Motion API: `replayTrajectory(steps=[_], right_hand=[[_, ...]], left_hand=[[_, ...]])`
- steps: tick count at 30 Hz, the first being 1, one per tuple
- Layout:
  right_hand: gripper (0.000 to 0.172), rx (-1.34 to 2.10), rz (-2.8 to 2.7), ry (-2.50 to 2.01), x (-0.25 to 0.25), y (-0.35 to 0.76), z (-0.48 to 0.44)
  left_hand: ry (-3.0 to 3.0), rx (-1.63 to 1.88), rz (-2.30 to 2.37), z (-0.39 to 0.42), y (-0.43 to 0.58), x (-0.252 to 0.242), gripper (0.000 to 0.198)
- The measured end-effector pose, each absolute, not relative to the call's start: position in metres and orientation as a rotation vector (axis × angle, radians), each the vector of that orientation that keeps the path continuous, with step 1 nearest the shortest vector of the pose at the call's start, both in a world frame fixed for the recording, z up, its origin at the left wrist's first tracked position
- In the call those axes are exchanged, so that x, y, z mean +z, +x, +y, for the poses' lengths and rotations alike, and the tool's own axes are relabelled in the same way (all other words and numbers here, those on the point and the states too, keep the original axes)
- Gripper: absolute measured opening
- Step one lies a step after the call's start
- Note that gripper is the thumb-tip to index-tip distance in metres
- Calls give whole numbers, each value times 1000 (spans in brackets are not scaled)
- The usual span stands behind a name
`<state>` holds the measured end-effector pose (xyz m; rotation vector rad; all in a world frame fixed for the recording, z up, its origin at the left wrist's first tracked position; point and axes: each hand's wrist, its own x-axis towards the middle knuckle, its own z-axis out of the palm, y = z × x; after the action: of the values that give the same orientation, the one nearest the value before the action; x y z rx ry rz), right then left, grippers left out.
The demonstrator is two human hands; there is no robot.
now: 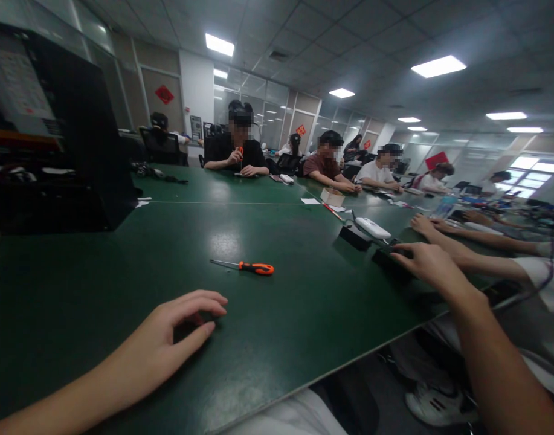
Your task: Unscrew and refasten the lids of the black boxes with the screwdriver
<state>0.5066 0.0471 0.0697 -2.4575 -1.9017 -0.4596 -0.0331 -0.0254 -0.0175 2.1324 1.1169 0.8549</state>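
Observation:
On the green tabletop lies a screwdriver (257, 268) with an orange and black handle, its thin shaft pointing left. My left hand (186, 329) rests on the table just in front of it, fingers loosely curved and apart from the thumb, holding nothing. At the right, my right hand (428, 269) is at a dark box-like thing (389, 264), with thumb and fingertips at its upper edge; part of it is hidden under the hand. Beside that stands a small black box (354, 237), with a white device (371, 228) on a cable just behind.
A large black case (90, 139) stands at the left. A small open cardboard box (331, 197) and papers lie farther back. A neighbour's hand (424, 225) lies close behind my right hand. Across the table a person (238, 151) holds an orange-handled tool. The table's front edge (331, 371) runs diagonally.

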Motion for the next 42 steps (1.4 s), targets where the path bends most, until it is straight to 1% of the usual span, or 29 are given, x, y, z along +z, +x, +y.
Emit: replayTrajectory(steps=[14,19,22,26,31,34,39,42], right_hand=[[48,-423,-1849,-2558,53,518,59],[46,-360,-1855,-2579,51,521,61],[45,-360,-1926,-2520,53,520,64],[49,-380,-2002,-2427,59,518,74],[40,-242,-2161,-2329,57,521,81],[38,-226,-2165,-2309,52,521,81],[40,-191,-2111,-2281,52,520,81],[51,-252,-1916,-2315,59,532,69]], left_hand=[[2237,769,1085,-27,-32,-14,24],[2244,768,1066,-27,-32,-13,24],[2251,767,1066,-27,-32,-13,24],[2262,766,1057,-29,-31,-12,23],[2250,769,1060,-30,-31,-12,23],[2249,769,1056,-30,-32,-13,25],[2258,755,1048,-30,-32,-13,23],[2256,741,1052,-30,-33,-13,24]])
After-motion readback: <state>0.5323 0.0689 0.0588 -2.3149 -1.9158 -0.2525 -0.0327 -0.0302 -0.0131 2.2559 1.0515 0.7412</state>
